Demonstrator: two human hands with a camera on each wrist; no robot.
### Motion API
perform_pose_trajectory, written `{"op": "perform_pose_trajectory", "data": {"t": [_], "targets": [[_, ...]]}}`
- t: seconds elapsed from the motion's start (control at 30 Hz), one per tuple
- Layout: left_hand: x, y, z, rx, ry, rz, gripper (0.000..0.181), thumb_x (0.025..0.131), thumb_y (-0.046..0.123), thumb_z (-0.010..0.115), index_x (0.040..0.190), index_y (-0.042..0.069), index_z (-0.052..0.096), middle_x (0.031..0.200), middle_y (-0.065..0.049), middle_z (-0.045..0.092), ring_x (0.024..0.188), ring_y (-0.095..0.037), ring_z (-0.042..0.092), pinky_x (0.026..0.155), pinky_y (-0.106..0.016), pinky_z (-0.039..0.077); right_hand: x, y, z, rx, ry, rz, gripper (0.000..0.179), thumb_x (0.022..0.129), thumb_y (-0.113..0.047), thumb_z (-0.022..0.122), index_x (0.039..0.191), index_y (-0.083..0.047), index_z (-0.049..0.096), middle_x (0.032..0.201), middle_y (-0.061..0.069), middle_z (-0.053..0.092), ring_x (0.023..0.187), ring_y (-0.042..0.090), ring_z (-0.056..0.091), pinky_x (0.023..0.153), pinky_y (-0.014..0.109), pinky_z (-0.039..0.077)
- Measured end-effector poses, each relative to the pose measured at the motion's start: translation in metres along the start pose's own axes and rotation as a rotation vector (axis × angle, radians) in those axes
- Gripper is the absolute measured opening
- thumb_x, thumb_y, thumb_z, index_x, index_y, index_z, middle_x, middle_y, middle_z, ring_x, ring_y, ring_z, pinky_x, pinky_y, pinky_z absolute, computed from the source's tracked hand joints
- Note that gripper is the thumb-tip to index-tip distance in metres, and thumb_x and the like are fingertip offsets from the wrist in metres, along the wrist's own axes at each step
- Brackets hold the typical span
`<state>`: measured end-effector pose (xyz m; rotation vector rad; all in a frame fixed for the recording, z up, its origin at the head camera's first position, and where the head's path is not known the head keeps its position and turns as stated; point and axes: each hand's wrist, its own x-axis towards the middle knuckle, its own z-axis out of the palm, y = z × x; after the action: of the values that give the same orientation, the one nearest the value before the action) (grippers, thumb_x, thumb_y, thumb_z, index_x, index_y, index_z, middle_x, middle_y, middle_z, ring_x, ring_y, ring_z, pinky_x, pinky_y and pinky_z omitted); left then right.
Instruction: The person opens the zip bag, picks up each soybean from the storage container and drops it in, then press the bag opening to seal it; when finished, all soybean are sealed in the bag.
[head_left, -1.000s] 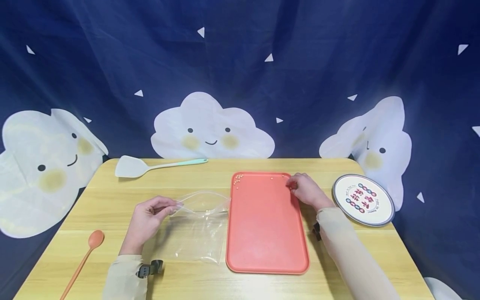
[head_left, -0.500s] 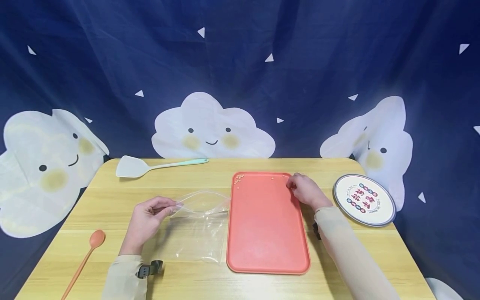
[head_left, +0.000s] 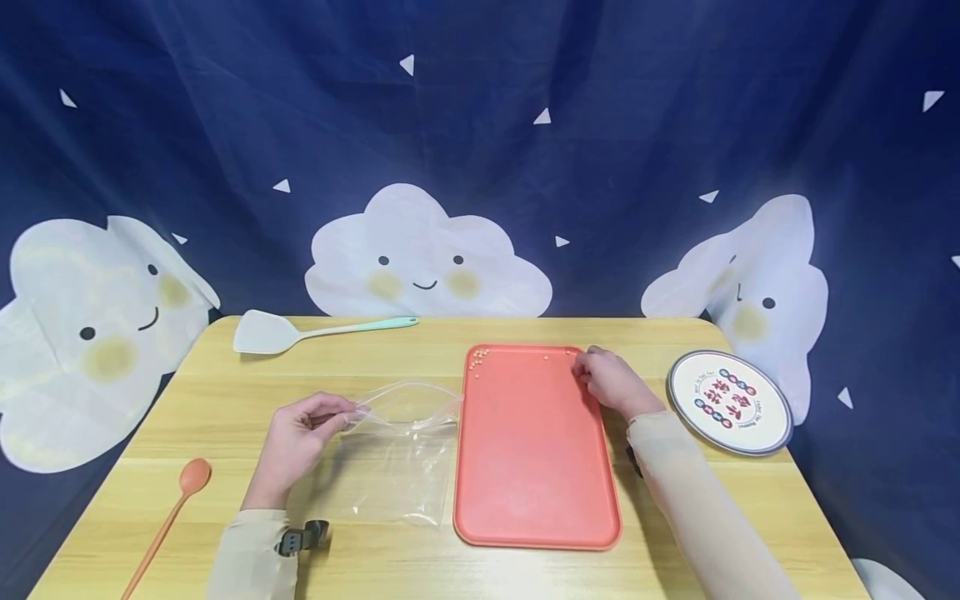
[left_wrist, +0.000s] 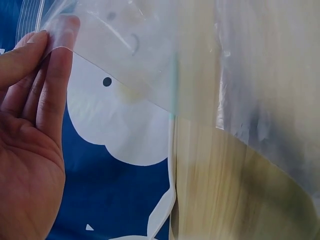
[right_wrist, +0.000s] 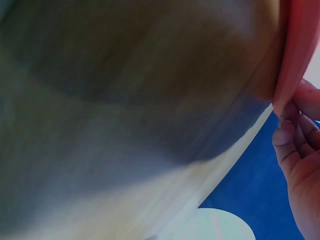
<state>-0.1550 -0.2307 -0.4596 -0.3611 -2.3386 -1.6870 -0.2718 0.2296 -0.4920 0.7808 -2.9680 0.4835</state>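
My left hand (head_left: pixel 303 433) pinches the upper left corner of a clear zip-top bag (head_left: pixel 405 475), thumb against fingers. The left wrist view also shows this pinch on the plastic bag (left_wrist: pixel 135 35). The bag's mouth gapes a little, and its right side meets the edge of a red rectangular tray (head_left: pixel 536 458). Small pale round beads (head_left: pixel 477 358) lie in the tray's far left corner, with a few along its far edge. At the far right corner, my right hand (head_left: pixel 615 382) grips the tray's rim (right_wrist: pixel 295 55) with curled fingers; the fingertips are partly hidden.
A white spatula (head_left: pixel 266 333) with a mint handle lies along the table's far edge. An orange spoon (head_left: pixel 195 475) is at the left. Near the right edge sits a round plate (head_left: pixel 701 404) with printed red characters. A blue cloud-patterned curtain (head_left: pixel 480 125) hangs behind.
Both hands keep their places on the bag and the tray. The head view has shifted very slightly; the beads look unmoved.
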Motion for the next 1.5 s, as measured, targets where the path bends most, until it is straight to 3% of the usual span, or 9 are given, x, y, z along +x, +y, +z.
{"op": "perform_pose_trajectory", "data": {"t": [0.2, 0.43, 0.67, 0.8, 0.9, 1.03, 1.2, 1.5], "targets": [[0.0, 0.002, 0.001, -0.012, -0.007, -0.01, 0.014, 0.084, -0.014, 0.069, 0.093, -0.004, 0.071, 0.091, -0.017, 0.073, 0.081, -0.011, 0.071, 0.069, -0.025, 0.058, -0.002, 0.0, 0.0, -0.025, 0.016, -0.02, 0.017, 0.081, 0.008, 0.067, 0.081, -0.007, 0.059, 0.078, 0.003, 0.049, 0.069, 0.024, 0.057, 0.065, 0.039, 0.052], [0.0, 0.004, 0.002, -0.001, -0.003, -0.011, 0.014, 0.084, -0.015, 0.068, 0.092, -0.004, 0.071, 0.09, -0.017, 0.073, 0.08, -0.011, 0.071, 0.068, -0.025, 0.058, -0.004, 0.001, 0.001, -0.002, 0.006, 0.035, 0.011, 0.084, 0.006, 0.064, 0.088, -0.005, 0.065, 0.09, 0.007, 0.047, 0.074, 0.026, 0.058, 0.07, 0.039, 0.052], [-0.001, 0.005, 0.003, -0.049, -0.004, 0.0, 0.015, 0.082, -0.018, 0.067, 0.092, -0.008, 0.069, 0.088, -0.019, 0.072, 0.079, -0.013, 0.071, 0.068, -0.026, 0.058, -0.005, 0.001, 0.001, -0.055, 0.012, 0.048, 0.012, 0.087, 0.002, 0.066, 0.081, -0.006, 0.06, 0.088, 0.008, 0.044, 0.065, 0.025, 0.055, 0.062, 0.037, 0.05], [-0.001, 0.005, 0.003, -0.036, -0.004, 0.001, 0.015, 0.082, -0.017, 0.068, 0.092, -0.006, 0.07, 0.088, -0.018, 0.072, 0.078, -0.012, 0.071, 0.067, -0.027, 0.058, -0.004, 0.001, 0.002, -0.039, 0.038, 0.051, 0.011, 0.088, 0.0, 0.068, 0.082, -0.006, 0.06, 0.086, 0.007, 0.046, 0.068, 0.025, 0.057, 0.064, 0.039, 0.052], [0.0, 0.005, 0.003, -0.027, -0.003, -0.005, 0.014, 0.082, -0.016, 0.069, 0.092, -0.005, 0.07, 0.088, -0.018, 0.072, 0.078, -0.012, 0.071, 0.067, -0.027, 0.058, -0.003, -0.003, -0.001, 0.039, 0.072, 0.058, 0.01, 0.087, -0.002, 0.07, 0.082, -0.007, 0.062, 0.082, 0.004, 0.052, 0.072, 0.024, 0.057, 0.068, 0.04, 0.051], [0.0, 0.005, 0.003, -0.013, 0.001, -0.008, 0.013, 0.083, -0.015, 0.068, 0.092, -0.006, 0.07, 0.089, -0.019, 0.072, 0.077, -0.012, 0.071, 0.066, -0.026, 0.058, 0.0, -0.016, -0.011, 0.217, 0.098, 0.081, 0.008, 0.087, -0.004, 0.072, 0.085, -0.008, 0.065, 0.079, 0.0, 0.06, 0.075, 0.021, 0.057, 0.072, 0.04, 0.05], [-0.001, 0.005, 0.003, -0.016, 0.001, -0.01, 0.014, 0.083, -0.016, 0.068, 0.092, -0.006, 0.07, 0.088, -0.018, 0.072, 0.077, -0.012, 0.071, 0.066, -0.027, 0.058, 0.003, -0.041, -0.025, 0.42, 0.133, 0.08, 0.007, 0.088, -0.004, 0.072, 0.092, -0.008, 0.069, 0.086, 0.0, 0.066, 0.08, 0.018, 0.061, 0.077, 0.038, 0.052], [-0.002, 0.003, 0.001, -0.021, -0.005, -0.014, 0.015, 0.083, -0.017, 0.068, 0.092, -0.005, 0.07, 0.088, -0.017, 0.072, 0.077, -0.013, 0.071, 0.067, -0.028, 0.058, 0.003, -0.082, -0.039, 0.588, 0.189, 0.002, 0.01, 0.087, 0.0, 0.072, 0.094, -0.006, 0.071, 0.091, 0.001, 0.065, 0.086, 0.017, 0.065, 0.081, 0.035, 0.055]]}}
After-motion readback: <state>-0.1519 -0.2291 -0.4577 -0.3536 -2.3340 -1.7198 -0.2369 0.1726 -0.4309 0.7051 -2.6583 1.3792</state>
